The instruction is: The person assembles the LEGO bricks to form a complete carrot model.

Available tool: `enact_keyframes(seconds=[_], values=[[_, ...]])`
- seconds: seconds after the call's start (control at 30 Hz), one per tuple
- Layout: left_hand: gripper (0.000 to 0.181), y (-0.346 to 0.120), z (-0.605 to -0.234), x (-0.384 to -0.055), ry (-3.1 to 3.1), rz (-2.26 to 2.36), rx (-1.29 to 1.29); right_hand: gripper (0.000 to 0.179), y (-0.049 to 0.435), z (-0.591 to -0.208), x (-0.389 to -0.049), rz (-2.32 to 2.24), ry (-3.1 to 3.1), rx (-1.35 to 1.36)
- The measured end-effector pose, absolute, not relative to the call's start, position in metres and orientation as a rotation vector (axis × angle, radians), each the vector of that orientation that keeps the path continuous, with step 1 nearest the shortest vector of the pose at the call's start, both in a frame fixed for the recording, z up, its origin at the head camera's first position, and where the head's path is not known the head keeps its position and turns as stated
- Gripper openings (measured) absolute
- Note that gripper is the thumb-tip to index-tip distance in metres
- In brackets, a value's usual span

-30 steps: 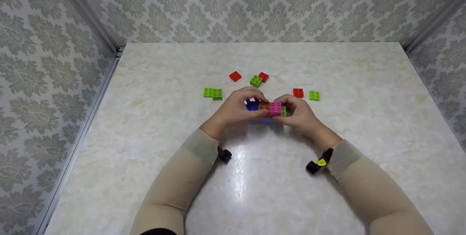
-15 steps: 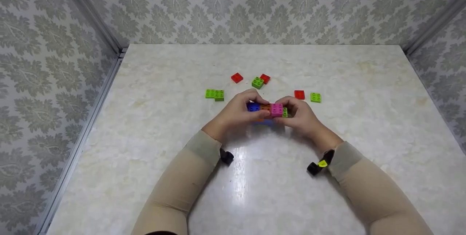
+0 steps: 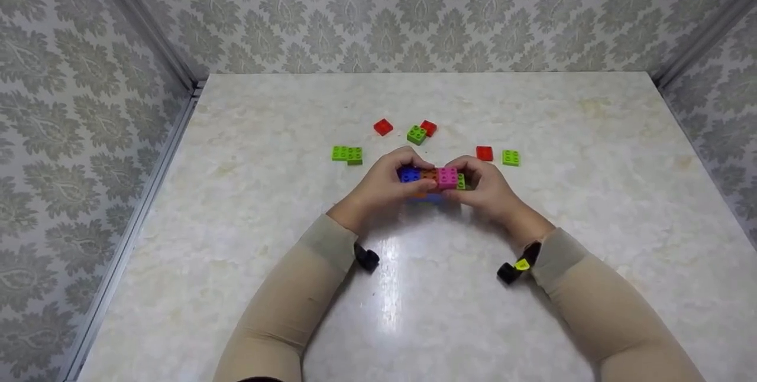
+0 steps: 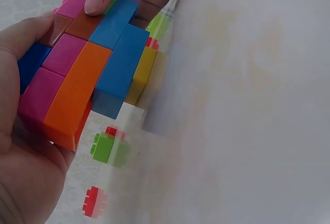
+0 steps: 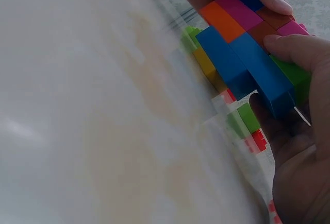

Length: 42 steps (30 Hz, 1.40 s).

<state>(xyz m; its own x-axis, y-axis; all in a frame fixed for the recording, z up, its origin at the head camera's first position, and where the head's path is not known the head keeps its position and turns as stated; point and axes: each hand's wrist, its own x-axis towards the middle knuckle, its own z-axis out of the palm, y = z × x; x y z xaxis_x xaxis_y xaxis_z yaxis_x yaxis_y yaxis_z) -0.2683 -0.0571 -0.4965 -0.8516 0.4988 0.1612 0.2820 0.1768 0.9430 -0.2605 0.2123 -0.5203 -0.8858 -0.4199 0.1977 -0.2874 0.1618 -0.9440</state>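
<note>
A wall-like block of joined toy building bricks (image 4: 77, 87) is held between both hands, low over the table. In the head view a pink brick (image 3: 447, 177) tops it, beside brown and dark blue (image 3: 409, 175) ones. My left hand (image 3: 387, 182) grips its left end, thumb on the near face. From the other side, my right hand (image 3: 489, 184) holds the right end, its thumb pressing the near face by a green brick (image 5: 295, 74). Both wrist views show orange, pink and light blue bricks (image 4: 124, 56) in rows, with a yellow brick (image 4: 142, 74) at the bottom. The far face is hidden.
Beyond the hands lie loose red (image 3: 383, 127) and green bricks (image 3: 416, 135), one red piece partly behind a green one. Two green bricks (image 3: 347, 154) touch at the left; a red (image 3: 484, 153) and a green piece (image 3: 511, 158) lie right. Patterned walls (image 3: 384, 21) enclose the table (image 3: 266, 133).
</note>
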Motion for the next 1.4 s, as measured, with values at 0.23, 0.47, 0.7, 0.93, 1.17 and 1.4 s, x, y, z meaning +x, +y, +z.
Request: enact_keyframes(seconds=[0.23, 0.47, 0.7, 0.93, 1.17, 1.4], values=[[0.027, -0.057, -0.502, -0.269, 2.210, 1.804, 0.765, 0.039, 0.211, -0.520, -0.260, -1.854, 2.290, -0.702], [0.027, -0.056, -0.502, -0.268, 2.181, 1.836, 0.766, 0.041, 0.211, -0.521, -0.260, -1.853, 2.292, -0.684], [0.027, -0.056, -0.502, -0.268, 2.190, 1.827, 0.754, 0.040, 0.212, -0.521, -0.259, -1.842, 2.297, -0.677], [0.035, -0.064, -0.506, -0.274, 2.211, 1.826, 0.829, 0.040, 0.211, -0.521, -0.260, -1.847, 2.292, -0.679], [0.043, -0.095, -0.514, -0.289, 2.328, 1.926, 0.782, 0.039, 0.211, -0.519, -0.260, -1.828, 2.305, -0.630], [0.035, -0.133, -0.516, -0.302, 2.843, 1.783, 0.519, 0.040, 0.211, -0.520, -0.259, -1.851, 2.276, -0.624]])
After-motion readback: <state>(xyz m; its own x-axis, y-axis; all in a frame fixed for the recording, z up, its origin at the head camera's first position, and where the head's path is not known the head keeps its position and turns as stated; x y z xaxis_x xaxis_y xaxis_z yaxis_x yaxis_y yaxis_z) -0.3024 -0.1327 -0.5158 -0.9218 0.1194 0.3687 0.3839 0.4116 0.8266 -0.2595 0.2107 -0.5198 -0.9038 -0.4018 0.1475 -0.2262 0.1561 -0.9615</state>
